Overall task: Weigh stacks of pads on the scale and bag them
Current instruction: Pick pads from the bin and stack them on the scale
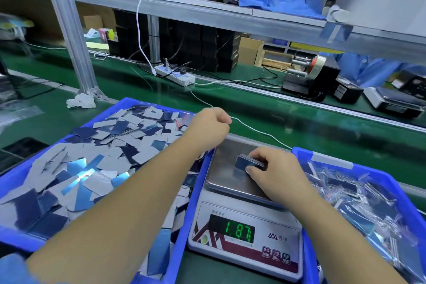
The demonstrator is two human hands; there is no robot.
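Observation:
A small stack of dark blue pads (pixel 244 163) lies on the steel pan (pixel 228 175) of the scale (pixel 246 237), whose green display reads 1.87. My right hand (pixel 274 170) grips the stack, thumb at its near edge and fingers curled over the far side. My left hand (pixel 208 128) hovers over the right rim of the blue bin of loose pads (pixel 76 168), fingers curled; I cannot see whether it holds anything.
A second blue bin (pixel 359 193) at the right holds pads sealed in clear bags. A white cable (pixel 253 128) runs behind the scale over the green belt. Farther back stand a power strip (pixel 175 75), a tape dispenser (pixel 309 76) and a metal post (pixel 71 37).

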